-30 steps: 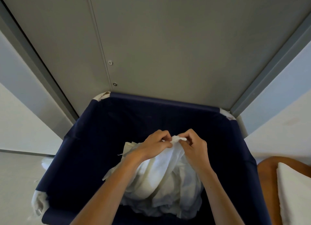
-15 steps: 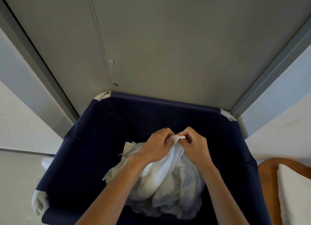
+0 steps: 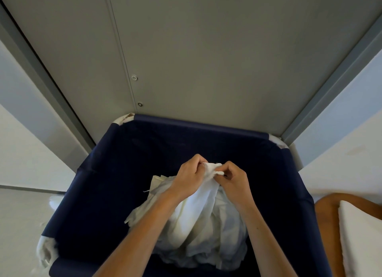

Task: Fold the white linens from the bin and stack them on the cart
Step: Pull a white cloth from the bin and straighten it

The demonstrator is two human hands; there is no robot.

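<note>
A navy fabric bin (image 3: 107, 173) fills the lower middle of the head view. A heap of crumpled white linens (image 3: 198, 235) lies inside it. My left hand (image 3: 190, 177) and my right hand (image 3: 233, 181) are side by side over the heap. Both pinch the top edge of one white linen (image 3: 210, 168), which is drawn up out of the pile and hangs down between my forearms. My fingers are curled round the cloth edge.
A grey panelled door or wall (image 3: 206, 59) stands right behind the bin. At the lower right sits a brown wooden surface (image 3: 326, 225) with white folded cloth (image 3: 361, 241) on it. Pale floor (image 3: 18, 225) lies to the left.
Both hands have shifted slightly along the linen's edge and drawn it a little higher. The bin and the heap have stayed where they were.
</note>
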